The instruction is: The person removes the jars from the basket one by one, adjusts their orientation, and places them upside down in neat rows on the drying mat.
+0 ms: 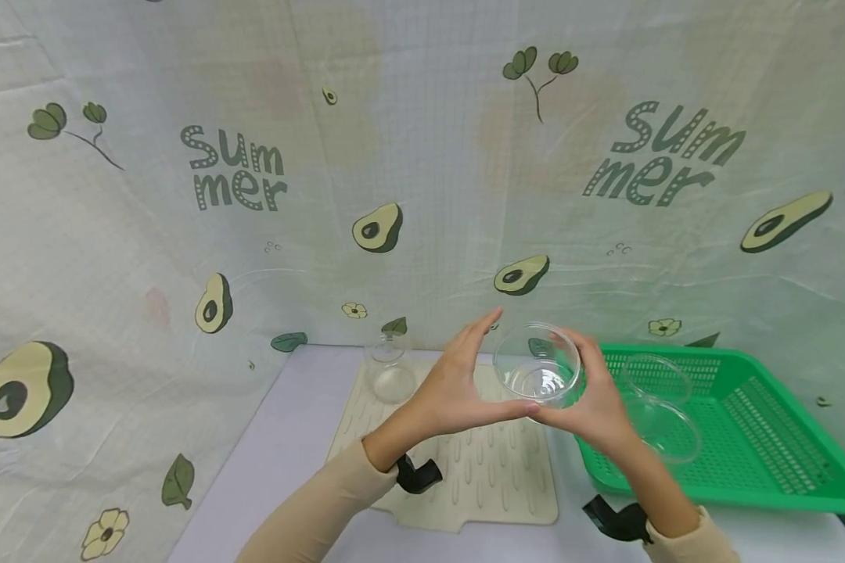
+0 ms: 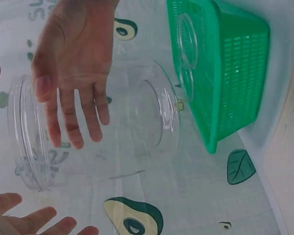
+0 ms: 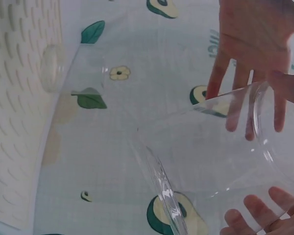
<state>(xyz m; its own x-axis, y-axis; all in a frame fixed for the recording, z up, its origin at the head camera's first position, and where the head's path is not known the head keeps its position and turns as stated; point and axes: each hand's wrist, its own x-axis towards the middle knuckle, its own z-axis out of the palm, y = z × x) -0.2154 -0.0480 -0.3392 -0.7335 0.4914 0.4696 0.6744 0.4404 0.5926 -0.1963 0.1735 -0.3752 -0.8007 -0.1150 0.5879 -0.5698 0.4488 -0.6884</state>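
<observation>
A clear, wide-mouthed jar (image 1: 537,361) is held up above the table, its base lower than its rim in the left wrist view. My right hand (image 1: 595,395) grips its right side, the fingers on the wall and the thumb by the near rim. To the left of the jar, my left hand (image 1: 451,391) has its fingers straight and spread. Its thumb reaches along the near rim to the right thumb; whether it bears any weight I cannot tell. In the right wrist view the left fingers (image 3: 237,98) show partly through the jar's wall.
Under my hands lies a cream ridged mat (image 1: 482,477). A second clear vessel (image 1: 392,379) stands at its far left. The green perforated basket (image 1: 767,438) on the right contains clear pieces with round rims (image 1: 665,430). A printed curtain (image 1: 422,156) hangs behind the table.
</observation>
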